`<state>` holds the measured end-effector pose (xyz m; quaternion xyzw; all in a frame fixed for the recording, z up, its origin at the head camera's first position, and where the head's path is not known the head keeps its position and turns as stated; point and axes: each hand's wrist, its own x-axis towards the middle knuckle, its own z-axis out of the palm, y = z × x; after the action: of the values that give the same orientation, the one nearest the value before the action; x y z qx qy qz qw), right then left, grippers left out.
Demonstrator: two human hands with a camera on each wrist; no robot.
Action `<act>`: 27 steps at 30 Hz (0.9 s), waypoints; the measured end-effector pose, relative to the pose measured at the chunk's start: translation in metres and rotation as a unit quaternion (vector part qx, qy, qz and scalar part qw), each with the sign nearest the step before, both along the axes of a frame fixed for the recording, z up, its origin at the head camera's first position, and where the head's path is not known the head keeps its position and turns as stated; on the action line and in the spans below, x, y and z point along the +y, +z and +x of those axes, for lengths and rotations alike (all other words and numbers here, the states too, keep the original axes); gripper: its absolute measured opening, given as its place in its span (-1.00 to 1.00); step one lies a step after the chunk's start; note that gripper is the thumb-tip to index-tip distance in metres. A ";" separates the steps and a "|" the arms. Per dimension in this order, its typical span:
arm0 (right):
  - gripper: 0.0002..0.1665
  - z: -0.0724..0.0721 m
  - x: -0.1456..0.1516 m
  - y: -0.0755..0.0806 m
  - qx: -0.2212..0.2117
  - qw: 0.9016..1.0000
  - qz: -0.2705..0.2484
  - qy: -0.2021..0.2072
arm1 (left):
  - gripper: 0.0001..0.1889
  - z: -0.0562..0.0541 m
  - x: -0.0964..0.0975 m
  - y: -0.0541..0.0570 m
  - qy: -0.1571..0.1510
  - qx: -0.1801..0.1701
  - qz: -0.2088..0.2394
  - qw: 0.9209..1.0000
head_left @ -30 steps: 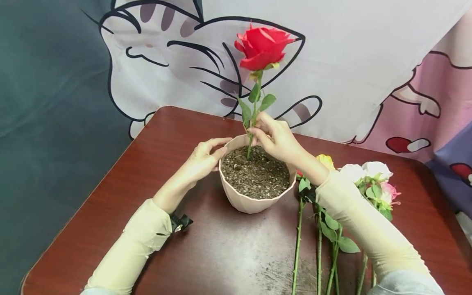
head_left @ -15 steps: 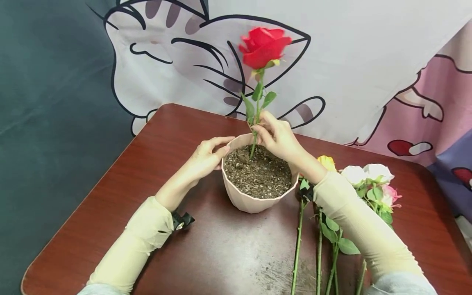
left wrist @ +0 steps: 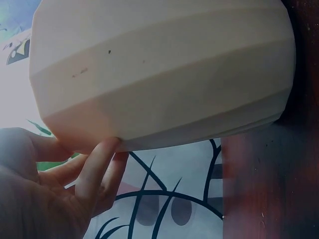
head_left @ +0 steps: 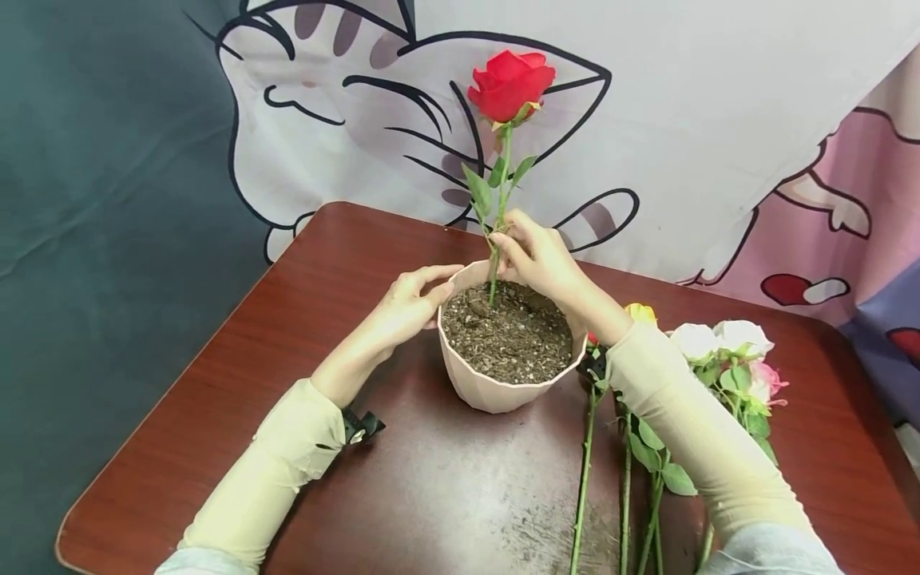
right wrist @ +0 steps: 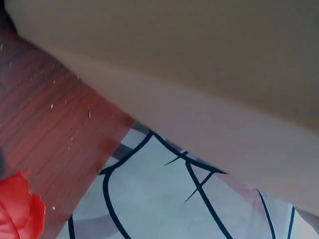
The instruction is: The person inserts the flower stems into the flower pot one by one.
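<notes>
A pale pink faceted flower pot (head_left: 496, 391) full of dark soil (head_left: 506, 339) stands on the table. My left hand (head_left: 406, 307) grips its left rim; in the left wrist view the fingers (left wrist: 97, 167) lie against the outer wall and the thumb reaches the rim. Above the soil, my right hand (head_left: 542, 263) pinches the green stem of a red rose (head_left: 510, 86). The stem's lower end meets the soil near the back of the pot, and the rose stands almost upright. From the right wrist, the pot's wall (right wrist: 199, 99) fills much of the view and hides the fingers.
Right of the pot, several cut roses lie on the reddish-brown table (head_left: 431, 495), partly under my right forearm: a yellow rose (head_left: 641, 314), white roses (head_left: 743, 339) and a pink one (head_left: 767, 382). Behind the table hangs a cat-print cloth (head_left: 683, 160).
The rose's bloom has swung a little to the left against the cloth, and its leaves have turned. Both hands keep their hold. The whole head view has shifted slightly.
</notes>
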<state>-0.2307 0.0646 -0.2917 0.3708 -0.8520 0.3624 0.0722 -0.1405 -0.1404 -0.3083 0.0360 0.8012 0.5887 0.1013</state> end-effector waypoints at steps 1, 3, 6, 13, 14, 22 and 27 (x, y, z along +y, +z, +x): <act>-0.81 0.001 0.001 0.000 -0.007 1.000 0.003 -0.011 | -0.61 0.000 0.001 0.000 -0.001 -0.002 0.002 1.000; -0.77 0.002 0.004 0.002 -0.024 0.999 0.010 -0.031 | -0.61 0.000 0.002 0.001 -0.005 -0.004 0.008 1.000; -0.71 0.002 0.010 0.006 -0.043 0.997 0.020 -0.056 | -0.61 0.000 0.004 0.001 -0.006 -0.006 0.017 1.000; -0.61 0.002 0.026 0.016 -0.067 0.994 0.027 -0.076 | -0.61 0.000 0.002 0.002 0.000 -0.003 0.011 1.000; -0.61 0.003 0.029 0.016 -0.065 0.995 0.026 -0.074 | -0.61 0.000 0.002 0.001 0.001 -0.004 0.008 1.000; -0.61 0.012 0.059 0.014 -0.044 0.996 0.020 -0.074 | -0.59 -0.001 0.004 0.000 -0.002 -0.010 0.008 1.000; -0.51 0.025 0.088 0.009 -0.024 0.995 0.019 -0.094 | -0.59 -0.002 0.003 -0.001 -0.001 0.000 0.019 1.000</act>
<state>-0.2060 0.1527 -0.2829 0.2817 -0.8912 0.3468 0.0787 -0.1421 -0.1375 -0.3098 0.0390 0.7895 0.6041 0.1012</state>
